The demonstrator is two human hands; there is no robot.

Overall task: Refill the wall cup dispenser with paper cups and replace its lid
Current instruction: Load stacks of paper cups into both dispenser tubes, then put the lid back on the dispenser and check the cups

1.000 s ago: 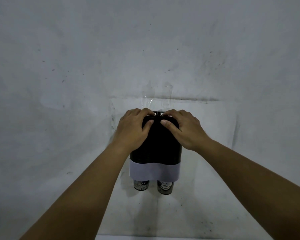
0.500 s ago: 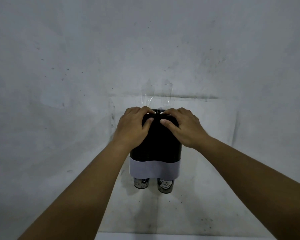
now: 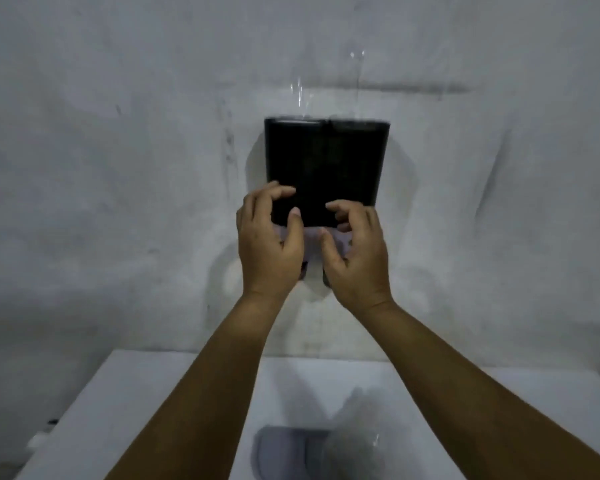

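- Centrally, the black cup dispenser [image 3: 326, 161] hangs on the grey wall [image 3: 118, 168]; its front is dark and plain, and no brand or lettering can be read on it.
- Along its top edge a thin seam runs across; whether a lid sits there cannot be told from the blurred picture.
- A pale band [image 3: 312, 242] crosses the bottom of the dispenser, seen only in the gap between the two hands.
- Below the band, dark cup ends [image 3: 303, 270] show as slivers beside the palms; any printing on them is too blurred and hidden to read.
- The left hand [image 3: 269, 247] is raised in front of the lower left part of the dispenser, fingers curled and thumb lifted; it grips nothing that can be seen, and whether the fingertips touch the black face cannot be told.
- The right hand [image 3: 355, 251] is raised in front of the lower right part, fingers bent loosely and spread; it too holds nothing visible.
- The two hands are just beside each other, apart, with the pale band between them.
- Glints of clear tape or film [image 3: 300, 95] show on the wall just above the dispenser.
- A white table [image 3: 153, 410] stands under the forearms, against the wall.
- On the table, near the lower edge of the view, lies a grey rounded object [image 3: 284, 452], partly under a clear, glinting piece [image 3: 361, 445]; neither can be identified and neither bears legible writing.
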